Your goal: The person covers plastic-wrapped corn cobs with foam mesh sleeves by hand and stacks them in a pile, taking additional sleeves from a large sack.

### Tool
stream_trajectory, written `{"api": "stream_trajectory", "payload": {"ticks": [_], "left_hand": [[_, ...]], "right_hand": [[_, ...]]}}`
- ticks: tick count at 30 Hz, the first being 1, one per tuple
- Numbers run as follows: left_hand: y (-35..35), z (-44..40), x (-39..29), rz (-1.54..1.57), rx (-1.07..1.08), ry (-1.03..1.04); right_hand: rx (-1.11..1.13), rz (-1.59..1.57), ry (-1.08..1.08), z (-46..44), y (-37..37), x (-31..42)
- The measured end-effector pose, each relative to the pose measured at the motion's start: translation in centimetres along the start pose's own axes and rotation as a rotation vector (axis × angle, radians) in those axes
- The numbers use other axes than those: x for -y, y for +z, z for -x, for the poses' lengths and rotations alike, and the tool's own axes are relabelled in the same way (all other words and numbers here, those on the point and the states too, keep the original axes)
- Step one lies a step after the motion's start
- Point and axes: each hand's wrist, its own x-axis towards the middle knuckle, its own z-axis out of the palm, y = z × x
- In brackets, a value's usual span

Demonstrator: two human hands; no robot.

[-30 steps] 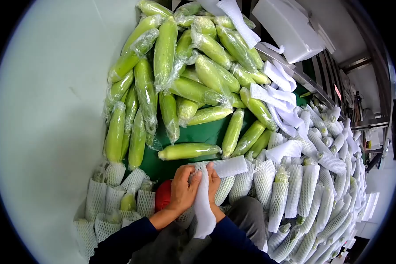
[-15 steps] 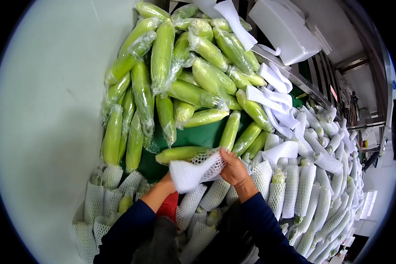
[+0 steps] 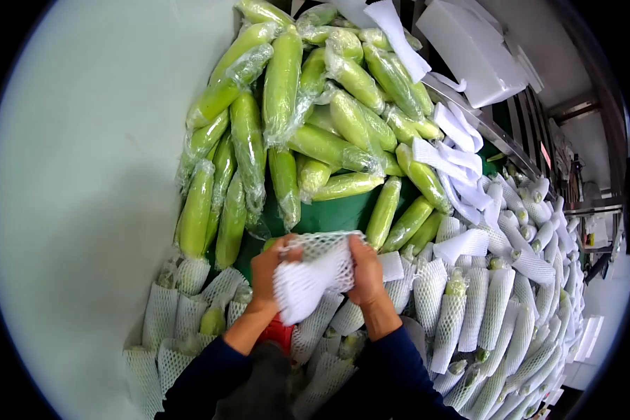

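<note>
A white foam net sleeve (image 3: 313,278) is stretched wide between my two hands, its mesh mouth facing away from me. My left hand (image 3: 267,274) grips the sleeve's left edge, and my right hand (image 3: 366,271) holds its right edge, thumb up. Just past my hands, a long light-green squash (image 3: 269,243) lies mostly hidden behind them. Beyond it is a heap of similar squashes (image 3: 281,84) wrapped in clear film. Nearer squashes (image 3: 383,213) lie just past my right hand.
Squashes in foam sleeves (image 3: 474,308) crowd the right side and the near edge. Loose flat foam sleeves (image 3: 455,164) lie beside the heap. A white foam box (image 3: 472,52) stands at the back right. Pale floor or surface (image 3: 84,175) spreads on the left.
My left hand has come up from behind the sleeve to its left edge. The sleeve's mouth is now pulled wider, and it covers most of the squash behind it.
</note>
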Motion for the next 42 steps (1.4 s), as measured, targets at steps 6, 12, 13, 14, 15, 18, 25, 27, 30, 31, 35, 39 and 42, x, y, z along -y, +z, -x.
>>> {"api": "stream_trajectory", "payload": {"ticks": [6, 12, 13, 14, 15, 18, 25, 27, 30, 31, 35, 39, 42], "left_hand": [[-6.4, 0.8, 1.1, 0.423, -0.121, -0.41], [-7.3, -2.5, 9.2, 0.651, -0.145, -0.386], [-7.4, -2.3, 8.4, 0.359, -0.097, -0.414], [-7.5, -2.1, 7.2, 0.063, -0.047, -0.433], [-7.2, -1.5, 6.5, 0.099, -0.065, -0.369], [-5.8, 0.5, 6.8, 0.376, 0.059, -0.479], [-3.1, -0.6, 8.3, -0.23, 0.128, -0.042], [-2.7, -0.2, 6.9, -0.048, 0.195, -0.024], [-4.4, -1.5, 1.5, 0.398, 0.335, -0.328], [-4.5, -1.9, 0.9, 0.283, 0.309, -0.28], [-2.5, -2.6, 1.6, -0.166, 0.205, 0.028], [-1.1, -2.4, 1.9, -0.406, -0.031, 0.248], [-4.6, -2.8, 1.8, -0.634, -0.396, 0.356]], "right_hand": [[0.074, 0.011, 0.231, -1.8, 5.1, -5.7], [-0.09, 0.858, -0.391, -6.2, 4.1, -12.3], [-0.102, 0.892, -0.365, -6.0, 4.2, -12.0], [-0.105, 0.75, -0.21, -5.8, 3.9, -11.9], [-0.1, 0.605, -0.066, -5.7, 3.6, -11.5], [-0.006, 0.45, 0.179, -4.3, 1.1, -9.3], [0.089, 0.237, 0.142, -3.4, -0.4, -9.2], [0.18, 0.189, 0.094, -1.0, -1.1, -8.4], [0.257, 0.849, -0.4, 5.6, -2.3, -6.7], [0.346, 0.968, -0.373, 8.2, -2.4, -6.1], [0.76, 1.546, -0.149, 17.8, -3.2, -10.3], [0.931, 1.771, -0.406, 20.5, -4.2, -14.2], [0.432, 1.536, -0.479, 14.7, -5.0, -8.8]]}}
